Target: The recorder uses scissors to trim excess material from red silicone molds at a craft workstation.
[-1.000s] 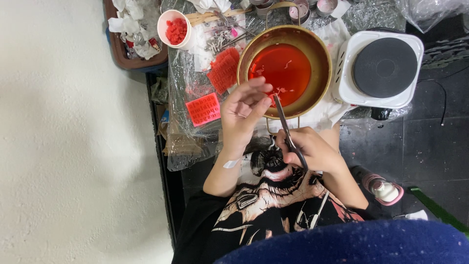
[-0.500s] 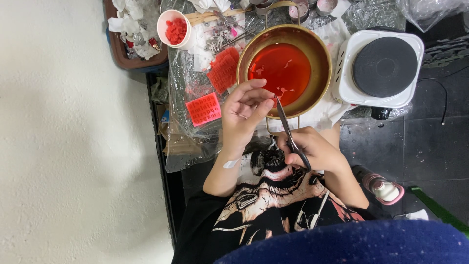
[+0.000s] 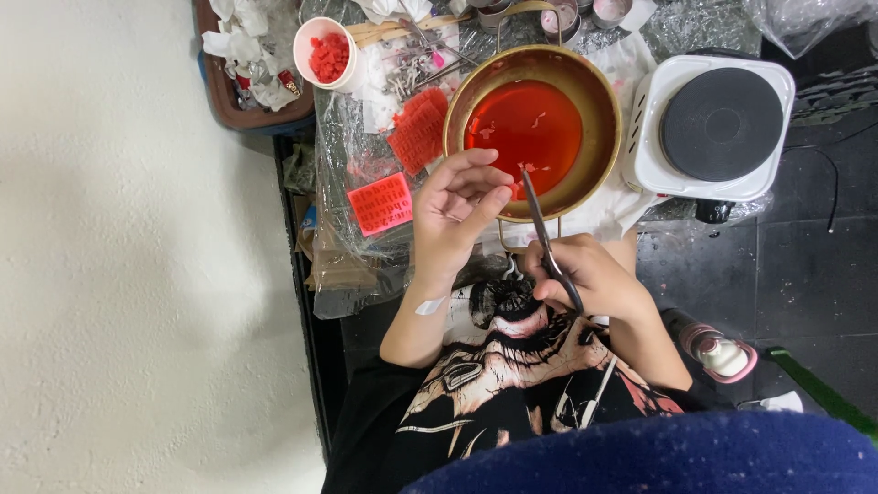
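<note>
Scissors (image 3: 547, 240) gripped in the right hand (image 3: 590, 277), blades pointing at the brass bowl (image 3: 604, 137) of red liquid, left hand (image 3: 455, 212) at the bowl's near rim, fingertips pinched together on something too small to tell, white hotplate (image 3: 718, 128) beside the bowl.

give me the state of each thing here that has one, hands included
brass bowl: holds red liquid
scissors: gripped in the right hand, tips over the bowl's rim
left hand: fingertips pinched together at the scissor tips
white cup: holds red bits
hot plate: top bare
</note>
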